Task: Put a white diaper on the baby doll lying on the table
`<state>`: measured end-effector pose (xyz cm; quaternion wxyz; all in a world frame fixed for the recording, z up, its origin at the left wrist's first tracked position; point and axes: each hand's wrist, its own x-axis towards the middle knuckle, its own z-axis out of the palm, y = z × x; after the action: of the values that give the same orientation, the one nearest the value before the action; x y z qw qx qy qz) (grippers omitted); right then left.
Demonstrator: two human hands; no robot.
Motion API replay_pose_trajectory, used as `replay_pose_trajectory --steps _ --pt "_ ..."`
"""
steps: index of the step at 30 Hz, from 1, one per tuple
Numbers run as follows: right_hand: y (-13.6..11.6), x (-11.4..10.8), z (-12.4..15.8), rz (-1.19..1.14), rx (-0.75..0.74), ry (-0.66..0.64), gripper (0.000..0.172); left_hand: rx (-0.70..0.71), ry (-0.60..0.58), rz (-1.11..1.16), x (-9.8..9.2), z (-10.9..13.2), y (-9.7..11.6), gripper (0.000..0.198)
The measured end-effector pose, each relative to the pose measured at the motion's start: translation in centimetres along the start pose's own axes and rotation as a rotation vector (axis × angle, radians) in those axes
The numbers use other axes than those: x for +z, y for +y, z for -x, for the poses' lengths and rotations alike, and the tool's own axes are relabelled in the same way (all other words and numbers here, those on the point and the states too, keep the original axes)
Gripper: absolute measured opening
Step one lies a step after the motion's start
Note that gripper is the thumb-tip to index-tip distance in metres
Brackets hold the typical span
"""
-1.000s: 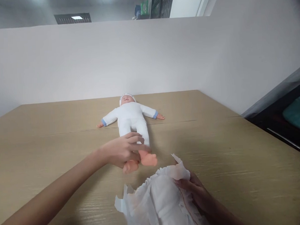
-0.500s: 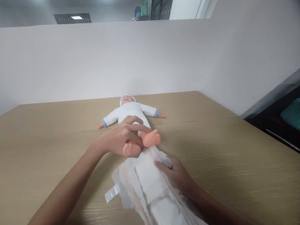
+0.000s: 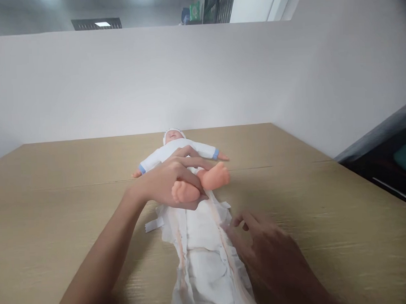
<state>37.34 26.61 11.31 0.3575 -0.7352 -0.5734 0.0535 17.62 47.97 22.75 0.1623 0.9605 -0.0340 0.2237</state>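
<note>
A baby doll (image 3: 176, 151) in white clothes and a white cap lies on its back on the wooden table (image 3: 57, 198), head away from me. My left hand (image 3: 167, 180) is closed around the doll's ankles and holds its bare feet (image 3: 204, 183) raised off the table. An opened white diaper (image 3: 203, 250) lies flat, its far end under the lifted legs. My right hand (image 3: 264, 243) hovers at the diaper's right edge with fingers spread and holds nothing; it is a little blurred.
A white partition wall (image 3: 119, 84) stands right behind the table's far edge. To the right, past the table edge, is a dark unit (image 3: 392, 161) with something teal in it.
My left hand lifted the doll's feet higher. The diaper was spread out and slid forward under the legs. My right hand let go of the diaper and opened.
</note>
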Motion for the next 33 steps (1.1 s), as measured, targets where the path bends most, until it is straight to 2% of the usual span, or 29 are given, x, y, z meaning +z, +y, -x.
replay_pose_trajectory --steps 1,2,5,7,10,14,18,23,28,33 --pt "-0.5 -0.1 0.6 0.008 -0.094 -0.02 0.02 0.005 0.001 0.003 0.0 -0.1 -0.1 0.013" --pt "-0.9 0.0 1.1 0.011 -0.199 -0.068 0.024 0.007 0.006 0.006 0.0 -0.1 -0.1 0.013" --pt "-1.5 1.7 1.3 0.063 -0.44 -0.287 0.056 0.001 0.014 0.022 0.1 -0.1 -0.1 0.013" --pt "-1.1 3.2 0.6 0.129 -0.49 -0.403 0.065 -0.01 -0.001 0.032 0.2 0.0 0.0 0.012" --pt "-0.2 5.2 -1.1 0.185 -0.5 -0.479 0.063 -0.043 -0.029 0.035 0.3 0.2 0.3 0.008" --pt "0.4 6.5 -3.2 0.187 -0.534 -0.463 0.062 -0.033 -0.007 0.062 0.0 0.0 0.1 0.005" --pt "0.2 7.1 -4.6 0.189 -0.58 -0.462 0.064 -0.022 0.073 0.138 -0.8 -0.5 -1.0 0.003" --pt "-0.3 7.7 -6.2 0.182 -0.553 -0.526 0.067 -0.048 0.138 0.234 -2.2 -1.1 -2.1 0.008" --pt "-0.6 8.2 -7.6 0.186 -0.547 -0.563 0.067 -0.088 0.131 0.284 -3.2 -1.8 -2.3 0.007" --pt "-0.4 8.5 -7.4 0.191 -0.543 -0.557 0.066 -0.028 0.146 0.249 -3.3 -2.1 -2.6 0.007"
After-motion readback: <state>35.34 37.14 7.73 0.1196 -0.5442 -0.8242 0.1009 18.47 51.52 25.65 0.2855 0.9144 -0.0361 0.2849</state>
